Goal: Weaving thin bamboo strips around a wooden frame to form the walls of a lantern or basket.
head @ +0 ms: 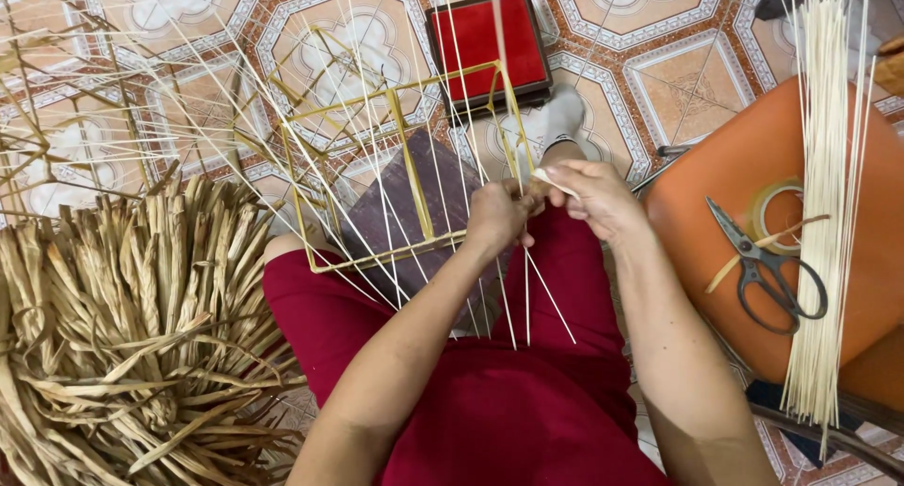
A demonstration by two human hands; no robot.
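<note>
A yellow wire box frame [400, 161] rests on my lap over a dark board [414, 213]. Many thin pale sticks [377, 119] fan out from its near right corner. My left hand [499, 213] is closed around that corner of the frame and the sticks. My right hand [593, 196] pinches a thin pale strip [551, 182] right beside it. Both hands touch at the corner, above my red trousers [508, 392].
A heap of dried flat leaves [122, 326] lies at the left. On the right, an orange stool [753, 166] carries scissors [767, 265], a tape roll [777, 208] and a bundle of pale sticks [829, 185]. A red square box [488, 39] sits on the patterned tile floor.
</note>
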